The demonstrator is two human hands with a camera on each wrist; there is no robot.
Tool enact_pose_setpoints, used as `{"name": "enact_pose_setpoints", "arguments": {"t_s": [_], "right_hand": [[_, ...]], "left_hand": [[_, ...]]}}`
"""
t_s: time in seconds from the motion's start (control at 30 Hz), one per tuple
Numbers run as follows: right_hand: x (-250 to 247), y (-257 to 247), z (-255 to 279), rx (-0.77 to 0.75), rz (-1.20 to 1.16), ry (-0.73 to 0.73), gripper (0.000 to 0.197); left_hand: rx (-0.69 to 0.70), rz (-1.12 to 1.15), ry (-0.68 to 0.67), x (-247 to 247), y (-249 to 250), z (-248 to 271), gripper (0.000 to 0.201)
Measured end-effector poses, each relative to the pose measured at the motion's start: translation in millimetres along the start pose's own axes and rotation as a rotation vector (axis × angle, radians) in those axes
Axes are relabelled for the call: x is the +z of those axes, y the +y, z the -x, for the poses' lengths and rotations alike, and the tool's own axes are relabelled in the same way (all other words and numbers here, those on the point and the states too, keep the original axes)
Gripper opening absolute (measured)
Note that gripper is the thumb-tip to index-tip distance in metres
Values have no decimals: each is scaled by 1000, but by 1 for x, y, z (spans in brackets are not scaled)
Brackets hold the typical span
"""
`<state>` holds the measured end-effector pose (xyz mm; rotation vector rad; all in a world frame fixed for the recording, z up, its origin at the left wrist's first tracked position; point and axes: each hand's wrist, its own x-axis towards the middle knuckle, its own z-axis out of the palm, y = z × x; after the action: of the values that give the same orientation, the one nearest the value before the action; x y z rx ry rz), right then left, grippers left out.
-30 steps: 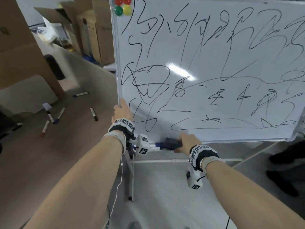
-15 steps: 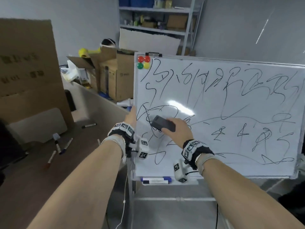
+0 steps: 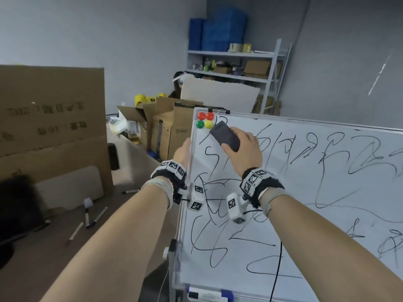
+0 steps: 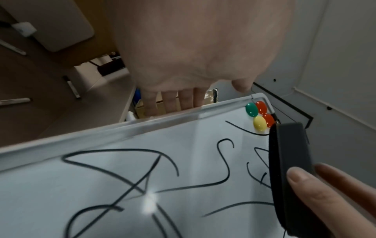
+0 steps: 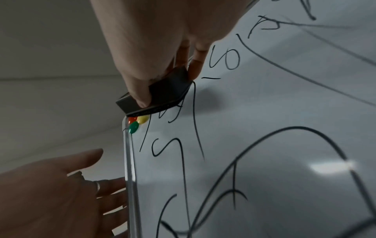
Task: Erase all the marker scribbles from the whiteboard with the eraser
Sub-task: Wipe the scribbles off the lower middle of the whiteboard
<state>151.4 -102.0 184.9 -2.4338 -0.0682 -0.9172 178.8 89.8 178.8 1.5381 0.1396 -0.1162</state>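
My fingers of the right hand are curled around the dark eraser, thumb on one long side and the other fingers on the opposite side, so its flat felt face lies against the whiteboard. I hold it at the top left corner of the board, just beside the four round magnets, two red, one green, one yellow. In the left wrist view its end seems to reach the nearest magnets, but I cannot tell if it really touches them. I judge that I start here because from the top corner I can wipe across and down in rows.

My left hand holds the left edge of the board a little under that corner, the fingers reaching behind the frame and the thumb at the front side. This grip is there, I think, to keep the standing board steady when the eraser presses on it.

The black scribbles cover almost the whole surface and nothing looks wiped yet, so the task is at its beginning. They look like handwriting, but I cannot read any word. The big cardboard box on the left carries printed characters, blurred and unreadable. Some markers lie on the floor.
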Motion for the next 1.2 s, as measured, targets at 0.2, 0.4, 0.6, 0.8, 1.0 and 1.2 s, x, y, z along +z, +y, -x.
{"name": "enact_pose_setpoints", "arguments": {"t_s": [0.2, 0.4, 0.6, 0.8, 1.0, 1.2], "right_hand": [[-5, 14, -43, -45, 89, 109, 55], [8, 15, -64, -151, 135, 114, 61], [16, 24, -65, -195, 150, 90, 61], [19, 15, -75, -128, 180, 158, 61], [17, 3, -77, -122, 235, 126, 58], [14, 3, -66, -108, 234, 102, 57]], "left_hand": [[120, -214, 192, 19, 20, -21, 61], [197, -296, 247, 17, 6, -46, 60], [251, -356, 266, 21, 0, -60, 57], [255, -350, 225, 20, -4, -66, 55], [243, -358, 230, 14, -3, -63, 57], [246, -339, 228, 18, -3, -57, 56]]}}
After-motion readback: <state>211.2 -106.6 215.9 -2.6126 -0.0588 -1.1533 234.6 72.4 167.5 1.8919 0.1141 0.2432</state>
